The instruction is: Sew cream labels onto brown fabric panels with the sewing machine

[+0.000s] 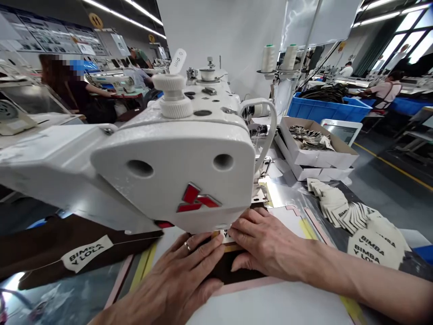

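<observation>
My left hand (pixel 184 275) and my right hand (pixel 265 243) lie flat, fingers stretched out, on a dark brown fabric piece (pixel 226 270) just under the head of a white sewing machine (pixel 176 158). Between the fingertips a small white label (pixel 226 234) shows on the fabric, partly hidden by the machine. The left hand wears a ring. The fabric rests on a white template with pink edging (pixel 257 286). The needle is hidden behind the machine's head.
A brown piece with a sewn "BIMBA Y LOLA" label (pixel 86 253) lies at left. A fanned pile of several white labels (pixel 358 223) sits at right. Behind it stand white cardboard boxes (pixel 318 151), a blue bin (pixel 324 108) and thread cones (pixel 269 58). Other people work at distant machines.
</observation>
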{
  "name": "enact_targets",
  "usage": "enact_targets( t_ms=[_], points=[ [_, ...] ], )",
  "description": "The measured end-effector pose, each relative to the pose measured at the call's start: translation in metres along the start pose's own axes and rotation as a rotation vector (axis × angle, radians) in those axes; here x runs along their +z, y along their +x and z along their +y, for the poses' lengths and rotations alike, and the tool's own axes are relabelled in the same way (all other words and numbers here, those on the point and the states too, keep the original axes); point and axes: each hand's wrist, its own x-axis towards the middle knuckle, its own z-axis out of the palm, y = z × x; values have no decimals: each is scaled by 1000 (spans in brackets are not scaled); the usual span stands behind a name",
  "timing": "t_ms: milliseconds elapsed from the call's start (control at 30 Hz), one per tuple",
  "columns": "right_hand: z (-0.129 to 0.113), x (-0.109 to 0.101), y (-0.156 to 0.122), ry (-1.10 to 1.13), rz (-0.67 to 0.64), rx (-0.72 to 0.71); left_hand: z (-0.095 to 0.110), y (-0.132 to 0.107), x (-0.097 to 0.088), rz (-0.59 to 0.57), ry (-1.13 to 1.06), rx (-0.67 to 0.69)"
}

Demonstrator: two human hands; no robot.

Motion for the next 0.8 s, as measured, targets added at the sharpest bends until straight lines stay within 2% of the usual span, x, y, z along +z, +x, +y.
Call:
enact_targets(
  t_ms=[300,533,700,800],
  points=[
    [2,0,-1,3,-89,30,-9,0,-6,78,-83,-60],
    [3,-6,7,-14,-184,41,-9,-2,1,-30,-63,-33],
    [5,-5,7,-35,-185,14,-8,-5,9,-134,-48,-48],
    [6,-3,4,-30,-174,12,-6,-4,10,-149,-43,-73]
  ],
)
